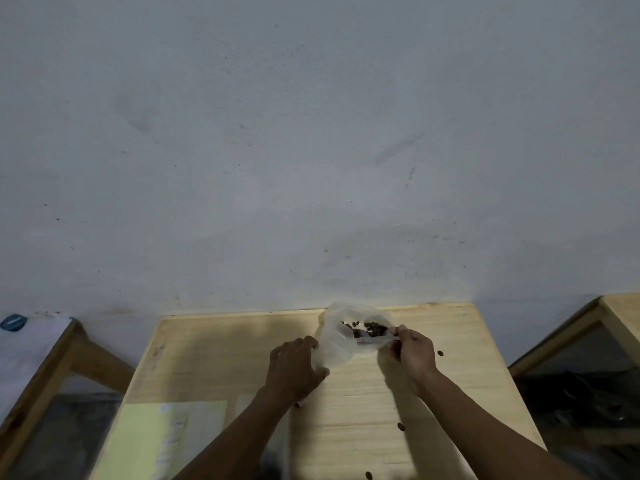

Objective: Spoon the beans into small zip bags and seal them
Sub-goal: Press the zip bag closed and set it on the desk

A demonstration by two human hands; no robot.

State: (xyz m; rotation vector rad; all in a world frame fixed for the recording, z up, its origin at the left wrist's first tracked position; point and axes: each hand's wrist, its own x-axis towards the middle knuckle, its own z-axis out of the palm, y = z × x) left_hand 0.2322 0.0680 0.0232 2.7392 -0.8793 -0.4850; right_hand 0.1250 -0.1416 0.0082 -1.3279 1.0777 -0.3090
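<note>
A clear plastic bag (337,336) of dark beans (374,328) lies near the far edge of the wooden table (214,358). My left hand (296,367) grips the bag's near left side with curled fingers. My right hand (412,348) pinches the bag's right edge, where a thin pale strip (372,339) reaches into the bag's mouth. Whether that strip is a spoon or a fold of plastic is unclear. The bag's mouth is open and the beans show inside.
Stray beans lie on the table at the right (440,353), near my right forearm (401,426) and at the front (369,475). A pale yellow sheet (152,441) covers the front left. Wooden tables stand to the left (52,368) and right (620,317). A wall rises just behind.
</note>
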